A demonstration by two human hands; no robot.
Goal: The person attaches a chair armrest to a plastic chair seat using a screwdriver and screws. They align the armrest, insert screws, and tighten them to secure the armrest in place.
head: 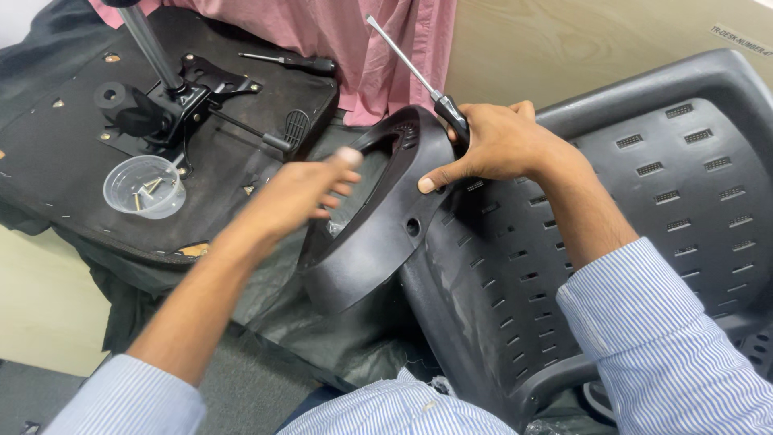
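Armrest held against the chair back

A screwdriver [439,101] is clasped in the right hand [491,145], thumb pressed on the black armrest [378,242], which leans against the chair back [612,234]. The left hand [302,193] is blurred beside the armrest; its fingers' grip cannot be told.

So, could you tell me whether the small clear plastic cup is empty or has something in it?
Not empty: the small clear plastic cup stands upright on the upturned black seat base with several small screws lying in its bottom.
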